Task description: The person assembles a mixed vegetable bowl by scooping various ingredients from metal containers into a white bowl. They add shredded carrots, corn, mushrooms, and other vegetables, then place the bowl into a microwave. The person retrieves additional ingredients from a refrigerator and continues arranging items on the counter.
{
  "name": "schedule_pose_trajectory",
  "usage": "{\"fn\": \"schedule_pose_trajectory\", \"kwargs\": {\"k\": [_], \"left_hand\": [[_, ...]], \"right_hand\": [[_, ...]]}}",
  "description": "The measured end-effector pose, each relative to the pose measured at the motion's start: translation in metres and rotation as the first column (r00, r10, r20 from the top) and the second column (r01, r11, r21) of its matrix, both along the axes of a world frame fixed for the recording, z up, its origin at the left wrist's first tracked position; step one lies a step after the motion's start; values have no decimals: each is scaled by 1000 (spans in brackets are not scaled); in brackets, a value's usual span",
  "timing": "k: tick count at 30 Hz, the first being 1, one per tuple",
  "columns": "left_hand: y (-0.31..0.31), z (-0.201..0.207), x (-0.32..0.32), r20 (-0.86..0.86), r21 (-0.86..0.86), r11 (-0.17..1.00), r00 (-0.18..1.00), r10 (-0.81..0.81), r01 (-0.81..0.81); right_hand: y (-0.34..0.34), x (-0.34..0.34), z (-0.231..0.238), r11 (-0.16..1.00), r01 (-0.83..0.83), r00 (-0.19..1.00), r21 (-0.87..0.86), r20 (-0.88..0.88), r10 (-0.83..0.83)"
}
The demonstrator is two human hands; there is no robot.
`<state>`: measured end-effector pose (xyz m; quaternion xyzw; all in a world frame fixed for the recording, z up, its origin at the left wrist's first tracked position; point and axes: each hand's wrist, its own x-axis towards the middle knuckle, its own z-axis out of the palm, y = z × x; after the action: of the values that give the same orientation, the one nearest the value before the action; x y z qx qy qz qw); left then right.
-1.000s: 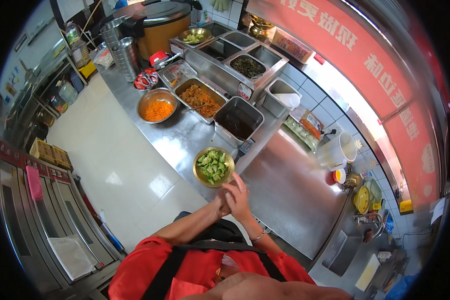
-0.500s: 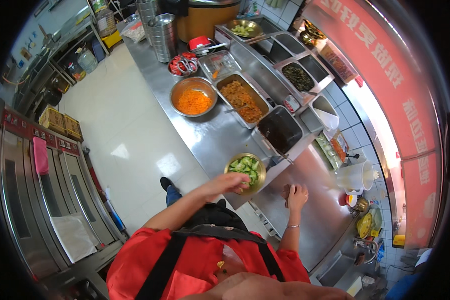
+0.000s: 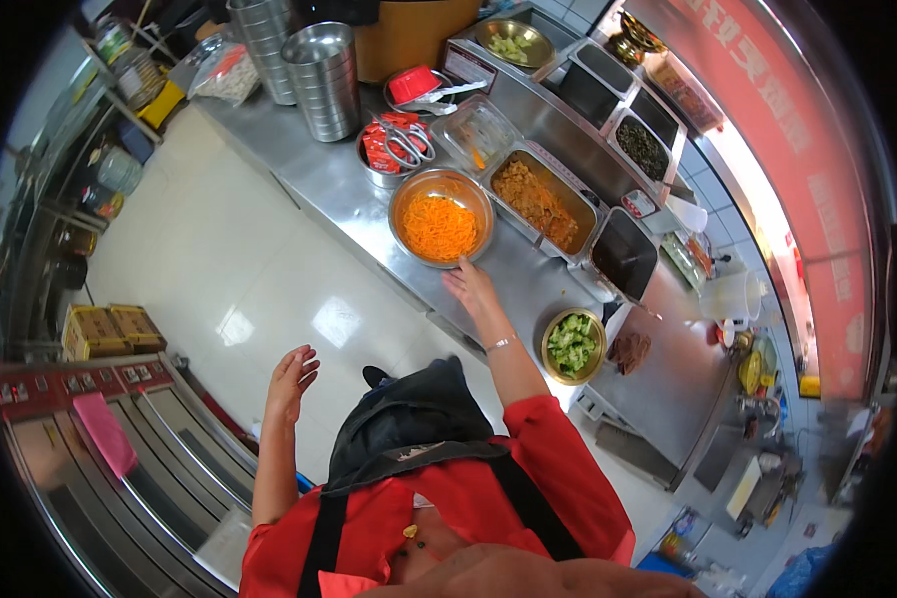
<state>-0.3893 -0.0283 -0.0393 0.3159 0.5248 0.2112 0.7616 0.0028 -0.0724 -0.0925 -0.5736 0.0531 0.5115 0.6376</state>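
Observation:
My right hand (image 3: 476, 293), with a bracelet on its wrist, reaches to the near rim of a steel bowl (image 3: 401, 231) of shredded carrot (image 3: 439, 228). Its fingers are apart and hold nothing; a fingertip seems to meet the rim, though I cannot tell how firmly. Out over the floor on the left hangs my left hand (image 3: 291, 383), open, fingers loosely spread. At the counter's near edge, right of my right forearm, sits a brass-coloured bowl (image 3: 549, 370) of chopped green cucumber (image 3: 572, 343). A crumpled brown cloth (image 3: 629, 352) lies beside it.
Behind the carrot bowl stand a tin of red packets (image 3: 381, 149) with scissors (image 3: 406, 146), a clear-lidded tray (image 3: 476, 132), a pan of orange-brown food (image 3: 540, 202) and a dark sauce pan (image 3: 623, 257). Tall steel containers (image 3: 321, 84) rise at the back left. Ovens (image 3: 135, 468) line the left.
My body has turned left. My right hand has left the brown cloth for the carrot bowl; my left hand has moved from the cucumber bowl out over the floor.

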Motion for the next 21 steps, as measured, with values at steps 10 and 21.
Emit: {"fn": "schedule_pose_trajectory", "kwargs": {"k": [10,21], "left_hand": [[91,13,86,183,56,965,947,-264,258],[140,82,223,1,519,677,792,-611,521]], "right_hand": [[-24,-14,51,970,-55,920,-236,366,141],[15,14,141,999,33,727,-5,686,-21]]}}
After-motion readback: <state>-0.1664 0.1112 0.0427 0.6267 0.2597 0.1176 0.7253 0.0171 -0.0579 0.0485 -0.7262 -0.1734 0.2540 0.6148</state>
